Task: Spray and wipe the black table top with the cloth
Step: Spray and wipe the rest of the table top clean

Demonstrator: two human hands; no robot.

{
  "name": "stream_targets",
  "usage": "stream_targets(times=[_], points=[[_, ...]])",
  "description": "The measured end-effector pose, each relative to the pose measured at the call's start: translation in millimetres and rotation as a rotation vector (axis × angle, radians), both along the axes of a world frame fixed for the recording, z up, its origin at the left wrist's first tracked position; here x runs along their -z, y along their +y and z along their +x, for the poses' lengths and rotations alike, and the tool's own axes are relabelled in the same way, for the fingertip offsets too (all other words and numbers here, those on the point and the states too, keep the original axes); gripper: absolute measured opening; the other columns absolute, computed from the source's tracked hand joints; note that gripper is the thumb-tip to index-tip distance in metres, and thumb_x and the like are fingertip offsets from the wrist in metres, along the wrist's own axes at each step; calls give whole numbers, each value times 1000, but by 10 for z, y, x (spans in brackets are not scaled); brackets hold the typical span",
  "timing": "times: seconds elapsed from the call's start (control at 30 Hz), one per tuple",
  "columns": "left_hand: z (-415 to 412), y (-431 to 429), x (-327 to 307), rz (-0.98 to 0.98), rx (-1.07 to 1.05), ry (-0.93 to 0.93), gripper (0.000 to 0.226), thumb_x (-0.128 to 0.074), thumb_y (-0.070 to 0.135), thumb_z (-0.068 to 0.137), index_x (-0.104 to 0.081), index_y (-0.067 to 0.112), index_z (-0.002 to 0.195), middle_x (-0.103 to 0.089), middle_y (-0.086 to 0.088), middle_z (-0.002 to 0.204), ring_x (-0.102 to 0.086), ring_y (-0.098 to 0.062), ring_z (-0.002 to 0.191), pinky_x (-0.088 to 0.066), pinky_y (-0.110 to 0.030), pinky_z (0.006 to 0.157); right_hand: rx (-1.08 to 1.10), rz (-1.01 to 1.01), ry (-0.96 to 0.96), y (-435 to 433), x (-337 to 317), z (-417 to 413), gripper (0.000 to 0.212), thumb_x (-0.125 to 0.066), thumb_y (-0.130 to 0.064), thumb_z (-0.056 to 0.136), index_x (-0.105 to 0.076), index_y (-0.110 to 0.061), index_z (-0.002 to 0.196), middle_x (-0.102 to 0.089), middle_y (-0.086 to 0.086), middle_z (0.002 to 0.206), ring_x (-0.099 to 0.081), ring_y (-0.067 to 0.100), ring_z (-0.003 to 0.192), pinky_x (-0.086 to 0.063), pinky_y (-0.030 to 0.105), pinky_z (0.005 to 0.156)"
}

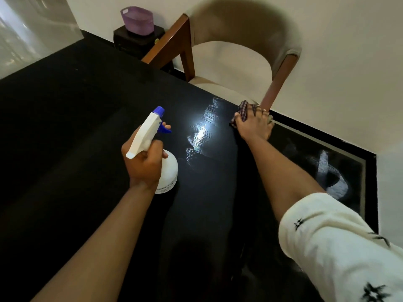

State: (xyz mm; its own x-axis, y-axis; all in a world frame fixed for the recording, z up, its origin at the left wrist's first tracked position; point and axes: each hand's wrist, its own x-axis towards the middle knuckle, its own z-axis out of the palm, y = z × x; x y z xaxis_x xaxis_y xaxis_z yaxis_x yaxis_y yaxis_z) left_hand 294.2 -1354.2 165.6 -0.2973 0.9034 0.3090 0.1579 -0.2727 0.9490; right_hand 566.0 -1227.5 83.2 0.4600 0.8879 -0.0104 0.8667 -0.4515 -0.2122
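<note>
The wiping step is under way: the right hand (254, 125) presses the checked cloth (243, 111) on the far edge of the black surface (76, 127), while the left hand (142, 163) grips the white spray bottle (166, 171). Next, the cloth likely needs to sweep through the wet streaks (202, 131) beside it.

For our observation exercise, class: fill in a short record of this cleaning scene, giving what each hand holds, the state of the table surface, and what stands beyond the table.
left hand: grips white spray bottle, finger on blue trigger
right hand: presses checked cloth at far table edge
black table top: wet streaks catching light near the cloth
beyond table: chair, purple basket on a dark stand
</note>
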Motion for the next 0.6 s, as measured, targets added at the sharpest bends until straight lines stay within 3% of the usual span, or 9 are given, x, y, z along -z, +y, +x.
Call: stream_targets(times=[0.1,0.2,0.4,0.53,0.6], points=[[-3,10,14,10,5,-20,43,-49,4,74,-53,41,96,-58,-6,78,-61,-1,57,-46,-9,51,-27,-33,17,65,2,-50,65,-30,-57,94,-22,-27,151,-19,9,159,-11,34,145,-9,57,113],[4,8,21,4,10,-21,49,-49,6,74,-55,51,95,-59,11,76,-62,-1,58,-46,-10,51,-170,-47,-6,121,20,-240,65,-30,-57,94,-22,-28,151,-17,6,159,-10,34,146,-10,57,114],[29,-11,46,-40,-35,-13,39,-51,13,76,-50,27,112,-59,-5,92,-64,-7,68,-47,-9,54,-487,-9,-30,149,11,-762,64,-31,-58,94,-22,-32,151,-19,1,159,-12,28,146,-12,54,114],[37,-25,38,-49,-35,-21,38,-50,11,76,-49,30,110,-56,7,86,-64,2,70,-47,-8,55,-809,2,-101,-260,2,-822,62,-31,-58,94,-22,-34,151,-20,-2,159,-14,22,147,-11,46,115],[32,-27,35,-50,-34,-25,39,-50,10,76,-51,23,113,-57,6,84,-64,1,69,-47,-8,55,-1004,37,-131,-578,-1,-773,65,-27,-60,90,-26,-34,150,-26,-3,157,-20,22,145,-16,42,112]])
